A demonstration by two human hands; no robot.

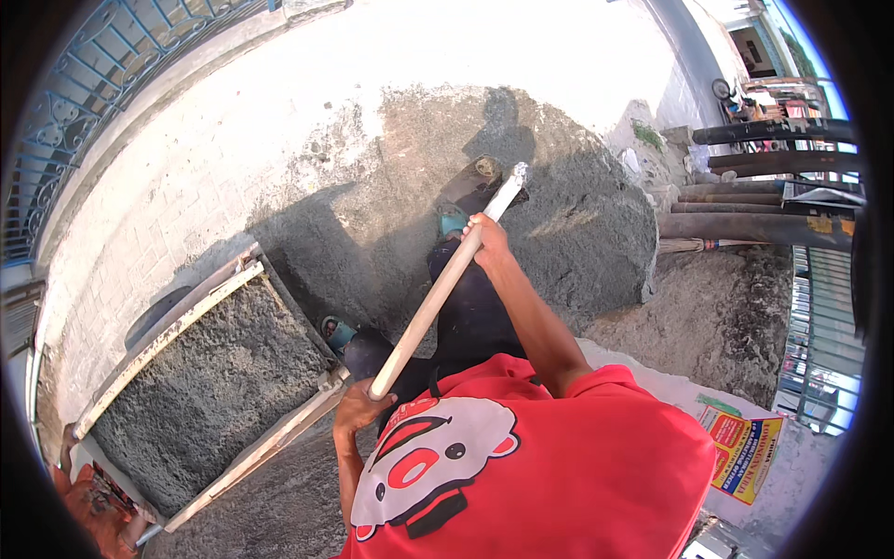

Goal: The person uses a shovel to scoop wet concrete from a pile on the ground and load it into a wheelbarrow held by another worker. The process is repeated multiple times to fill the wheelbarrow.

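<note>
I grip a long-handled tool by its pale wooden handle (438,296), which slants from near my waist up over the mortar. My right hand (485,239) is wrapped round the upper part. Lower down, my left hand (360,408) closes round the near end. By the far end of the handle is a dark, mortar-coloured shape, and I cannot make out the tool's head clearly. Around it spreads a broad heap of wet grey mortar (587,219). My feet, in teal sandals (453,220), stand at its near side.
To the left is a wooden-sided carrier (163,349) loaded with grey mortar (205,391). Another person (93,498) is at its lower-left corner, a hand at its pole end. Dark pipes (754,224) and a broom (684,245) lie at right; a blue railing (70,121) runs along the far left.
</note>
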